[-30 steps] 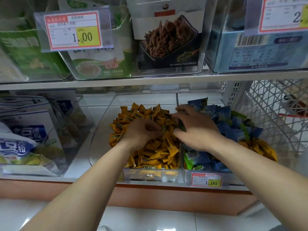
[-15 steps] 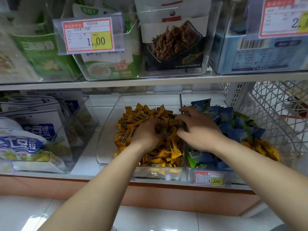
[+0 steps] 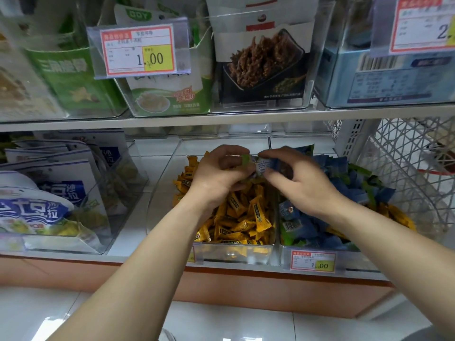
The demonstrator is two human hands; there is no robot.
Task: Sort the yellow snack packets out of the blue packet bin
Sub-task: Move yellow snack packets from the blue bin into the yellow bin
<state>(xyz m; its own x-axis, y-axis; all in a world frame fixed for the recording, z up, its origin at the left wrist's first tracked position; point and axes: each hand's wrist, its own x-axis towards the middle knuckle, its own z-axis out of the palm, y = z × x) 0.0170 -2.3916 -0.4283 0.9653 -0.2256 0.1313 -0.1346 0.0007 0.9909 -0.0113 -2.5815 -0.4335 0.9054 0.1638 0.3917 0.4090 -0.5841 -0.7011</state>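
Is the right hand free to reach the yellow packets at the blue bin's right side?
Likely yes, once emptied: the right hand pinches a blue packet with the left hand, but those yellow packets lie uncovered on top.

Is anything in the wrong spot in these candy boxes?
Yes. A clump of yellow packets sits at the right edge of the blue packet bin, among the blue packets. They match the ones in the yellow bin to its left.

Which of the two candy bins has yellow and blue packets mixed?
The right bin, under the right hand: blue packets and, at its right, yellow packets. The left bin shows only yellow.
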